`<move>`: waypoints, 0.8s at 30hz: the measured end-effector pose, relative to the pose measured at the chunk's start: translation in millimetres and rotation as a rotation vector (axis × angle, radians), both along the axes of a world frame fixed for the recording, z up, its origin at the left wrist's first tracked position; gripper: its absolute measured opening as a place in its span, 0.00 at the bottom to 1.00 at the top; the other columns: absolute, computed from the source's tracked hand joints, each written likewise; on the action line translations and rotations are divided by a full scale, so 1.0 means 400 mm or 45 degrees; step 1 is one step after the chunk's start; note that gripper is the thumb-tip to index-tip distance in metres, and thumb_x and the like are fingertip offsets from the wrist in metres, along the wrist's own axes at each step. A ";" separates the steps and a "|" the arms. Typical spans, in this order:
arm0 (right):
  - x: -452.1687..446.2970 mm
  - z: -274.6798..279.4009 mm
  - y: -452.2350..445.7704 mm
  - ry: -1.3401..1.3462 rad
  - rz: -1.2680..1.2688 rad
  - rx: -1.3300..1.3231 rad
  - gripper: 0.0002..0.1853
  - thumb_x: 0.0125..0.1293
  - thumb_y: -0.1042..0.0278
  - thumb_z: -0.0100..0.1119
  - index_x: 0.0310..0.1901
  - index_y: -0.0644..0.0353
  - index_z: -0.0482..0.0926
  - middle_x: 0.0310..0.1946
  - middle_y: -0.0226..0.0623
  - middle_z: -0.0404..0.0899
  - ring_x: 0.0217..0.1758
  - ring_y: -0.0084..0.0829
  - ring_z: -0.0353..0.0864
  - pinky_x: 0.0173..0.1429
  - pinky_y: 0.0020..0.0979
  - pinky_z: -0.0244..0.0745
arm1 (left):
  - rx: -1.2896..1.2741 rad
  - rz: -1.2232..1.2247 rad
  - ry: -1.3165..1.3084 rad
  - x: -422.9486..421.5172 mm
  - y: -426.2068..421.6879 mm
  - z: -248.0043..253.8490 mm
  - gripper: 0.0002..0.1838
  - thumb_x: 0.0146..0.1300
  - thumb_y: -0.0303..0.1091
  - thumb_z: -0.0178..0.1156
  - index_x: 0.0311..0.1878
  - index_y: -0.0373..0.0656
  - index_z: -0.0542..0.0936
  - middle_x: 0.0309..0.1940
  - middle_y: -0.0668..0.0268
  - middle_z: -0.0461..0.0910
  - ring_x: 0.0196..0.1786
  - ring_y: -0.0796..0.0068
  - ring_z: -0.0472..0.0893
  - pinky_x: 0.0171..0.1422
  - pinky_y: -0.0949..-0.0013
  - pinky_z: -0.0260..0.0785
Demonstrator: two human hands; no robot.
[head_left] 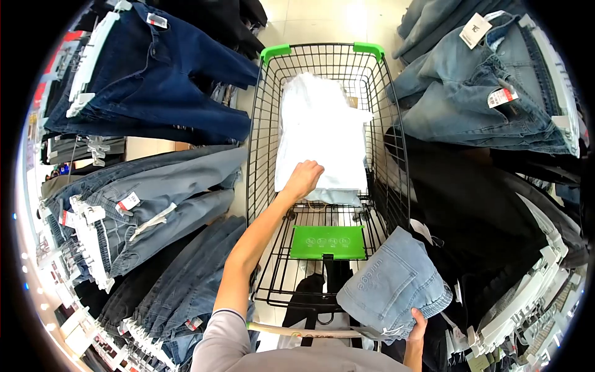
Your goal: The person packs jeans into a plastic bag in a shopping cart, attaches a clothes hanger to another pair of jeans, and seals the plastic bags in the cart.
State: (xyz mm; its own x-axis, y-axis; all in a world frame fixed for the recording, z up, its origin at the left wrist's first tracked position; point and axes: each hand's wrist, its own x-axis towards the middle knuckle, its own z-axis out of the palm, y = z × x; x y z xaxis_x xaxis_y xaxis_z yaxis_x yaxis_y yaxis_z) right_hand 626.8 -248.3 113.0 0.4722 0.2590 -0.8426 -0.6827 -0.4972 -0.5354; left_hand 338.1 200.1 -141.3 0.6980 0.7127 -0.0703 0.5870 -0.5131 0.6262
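My right hand (416, 328) grips folded light-blue denim trousers (393, 282) by the elastic waist, thumb on top and fingers hidden underneath. A white drawstring hangs from the waistband, and the trousers lie over the right end of the cart's handle. My left hand (304, 178) reaches into the shopping cart (251, 204). Its fingers are curled together against a white garment (322, 136), seemingly pinching it; the fingertips are partly hidden. Beneath the near edge of the white garment shows a pale blue-grey folded cloth (334, 197).
The cart has a green seat flap (328, 242) and a handle (304, 332) close to my body. Dark blue jeans (155, 80) and grey trousers (167, 186) hang at the left. Faded jeans (471, 93) and black trousers (471, 204) hang close along the right side.
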 end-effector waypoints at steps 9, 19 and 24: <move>-0.005 0.012 0.038 0.028 0.063 0.094 0.41 0.55 0.65 0.67 0.70 0.73 0.68 0.61 0.48 0.79 0.62 0.44 0.80 0.68 0.42 0.75 | -0.100 0.042 -0.034 0.053 0.040 0.355 0.13 0.77 0.38 0.58 0.55 0.41 0.71 0.28 0.49 0.82 0.32 0.42 0.83 0.39 0.47 0.74; -0.076 0.064 0.216 0.466 0.386 0.087 0.29 0.55 0.64 0.69 0.58 0.69 0.80 0.48 0.43 0.86 0.49 0.39 0.86 0.58 0.40 0.80 | 0.060 -0.361 0.289 0.039 -0.134 0.501 0.22 0.56 0.16 0.56 0.54 0.39 0.69 0.43 0.53 0.77 0.51 0.48 0.80 0.47 0.48 0.77; -0.157 0.102 0.250 0.625 0.141 0.135 0.15 0.62 0.60 0.68 0.46 0.60 0.83 0.41 0.38 0.87 0.40 0.34 0.88 0.49 0.38 0.85 | 0.106 -0.184 0.098 -0.027 -0.218 0.613 0.10 0.64 0.22 0.56 0.48 0.36 0.76 0.38 0.51 0.81 0.44 0.46 0.82 0.46 0.50 0.77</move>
State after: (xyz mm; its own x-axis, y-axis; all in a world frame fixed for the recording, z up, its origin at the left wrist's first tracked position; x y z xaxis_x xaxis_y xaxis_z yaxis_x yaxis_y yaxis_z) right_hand 564.1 -148.2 153.6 -0.0075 0.3814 -0.9244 -0.8126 -0.5411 -0.2167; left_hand 327.3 112.9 103.7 0.7885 0.6107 -0.0728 0.5479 -0.6439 0.5341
